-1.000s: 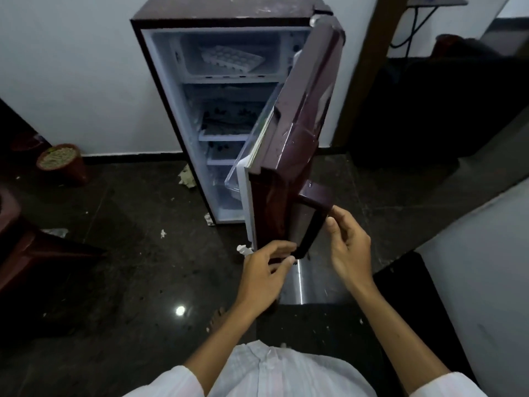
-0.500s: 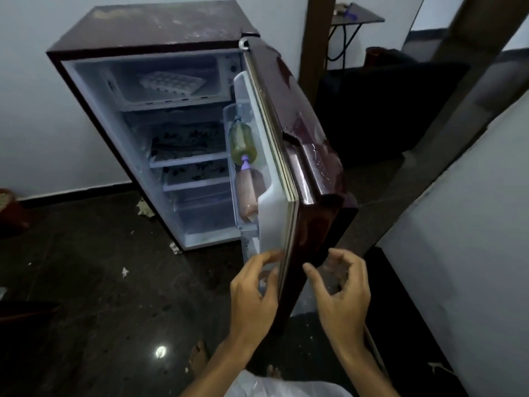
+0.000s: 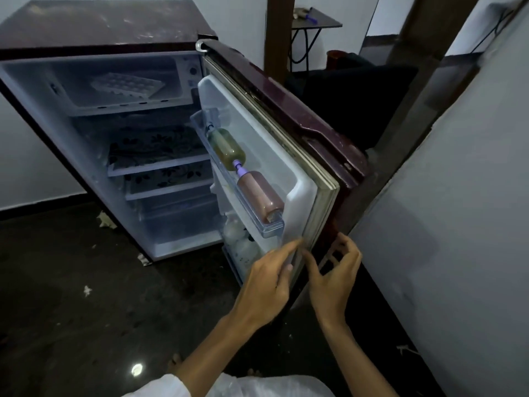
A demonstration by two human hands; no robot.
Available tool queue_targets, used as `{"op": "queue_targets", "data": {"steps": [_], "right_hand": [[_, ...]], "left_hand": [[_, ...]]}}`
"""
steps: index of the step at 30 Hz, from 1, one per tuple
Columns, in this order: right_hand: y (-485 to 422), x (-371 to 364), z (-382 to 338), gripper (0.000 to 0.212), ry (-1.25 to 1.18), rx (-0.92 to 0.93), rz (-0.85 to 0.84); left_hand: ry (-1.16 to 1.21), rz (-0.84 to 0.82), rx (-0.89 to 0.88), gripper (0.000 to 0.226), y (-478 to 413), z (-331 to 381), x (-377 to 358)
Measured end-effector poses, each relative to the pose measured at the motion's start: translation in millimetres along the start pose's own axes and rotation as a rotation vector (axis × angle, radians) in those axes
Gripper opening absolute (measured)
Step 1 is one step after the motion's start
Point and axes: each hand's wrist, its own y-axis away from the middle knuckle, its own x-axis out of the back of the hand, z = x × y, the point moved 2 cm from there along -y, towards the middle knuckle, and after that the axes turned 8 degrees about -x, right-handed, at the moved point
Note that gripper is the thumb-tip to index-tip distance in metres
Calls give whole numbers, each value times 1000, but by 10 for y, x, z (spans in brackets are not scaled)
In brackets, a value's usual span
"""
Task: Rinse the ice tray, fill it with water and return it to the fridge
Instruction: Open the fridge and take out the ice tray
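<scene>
A small maroon fridge [image 3: 94,27] stands open against the wall. The white ice tray [image 3: 127,85] lies in the top freezer compartment. The fridge door [image 3: 289,118] is swung out toward me. My left hand [image 3: 269,279] touches the inner edge of the door near its lower corner with straight fingers. My right hand [image 3: 335,276] hovers just right of the door edge, fingers loosely curled, holding nothing.
Two bottles [image 3: 243,179] lie in the door shelf, with white containers [image 3: 240,239] below. Patterned shelves [image 3: 154,150] fill the fridge body. A white wall [image 3: 458,210] stands close on the right. The dark floor [image 3: 86,310] has scraps on it. A small table [image 3: 315,21] stands behind.
The door has swung further open. My left hand moved from its outer handle to its inner edge, and my right hand came off the handle. The view has shifted closer.
</scene>
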Motion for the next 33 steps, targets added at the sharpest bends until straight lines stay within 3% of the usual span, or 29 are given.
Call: {"op": "queue_targets", "data": {"steps": [6, 17, 26, 33], "right_hand": [[-335, 97, 138, 63, 24, -5, 63], [-909, 110, 412, 45, 100, -75, 175], [-695, 85, 411, 71, 481, -74, -6], [-206, -359, 439, 69, 764, 175, -151]], "left_hand": [[-109, -84, -104, 56, -15, -93, -126], [-602, -284, -292, 64, -116, -354, -271], [-715, -309, -218, 68, -116, -600, -125], [-778, -276, -82, 64, -52, -789, 200]]}}
